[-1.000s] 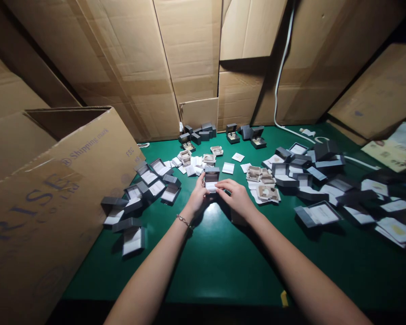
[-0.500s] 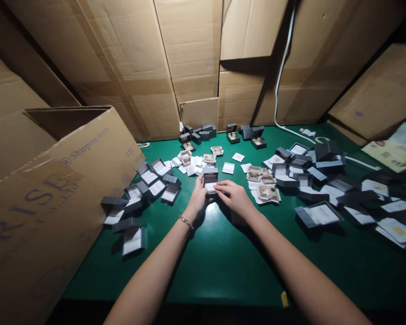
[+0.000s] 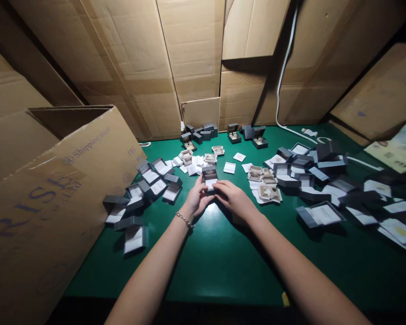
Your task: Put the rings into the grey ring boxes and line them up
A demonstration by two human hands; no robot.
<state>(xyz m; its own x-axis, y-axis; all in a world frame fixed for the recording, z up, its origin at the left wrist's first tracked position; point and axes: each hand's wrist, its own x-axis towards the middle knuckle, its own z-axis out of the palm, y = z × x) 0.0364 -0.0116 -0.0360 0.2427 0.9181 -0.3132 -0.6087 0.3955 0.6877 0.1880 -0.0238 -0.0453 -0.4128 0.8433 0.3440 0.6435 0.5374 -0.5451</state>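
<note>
Between my hands is a small dark jewellery box (image 3: 209,173), its lid up and a white insert (image 3: 210,183) showing inside. My left hand (image 3: 196,198), with a chain bracelet at the wrist, grips the box from its left side and below. The fingers of my right hand (image 3: 232,198) are closed at the box's right front, by the insert's edge; whether they pinch the insert or the box wall is hard to make out. Just beyond the box lie loose white cards (image 3: 198,161) and beige moulded inserts (image 3: 210,158).
Open dark boxes with white linings (image 3: 172,192) spread along the left, and a bigger heap (image 3: 321,212) covers the right. Torn beige inserts (image 3: 269,193) lie right of my hands. A large carton (image 3: 88,180) stands at left. Stacked cartons (image 3: 192,54) wall the back, where a white cable (image 3: 284,67) hangs.
The open box has tipped slightly in my left hand, and my right fingers have shifted a little over its front. The view has moved slightly; the surrounding things stay put.
</note>
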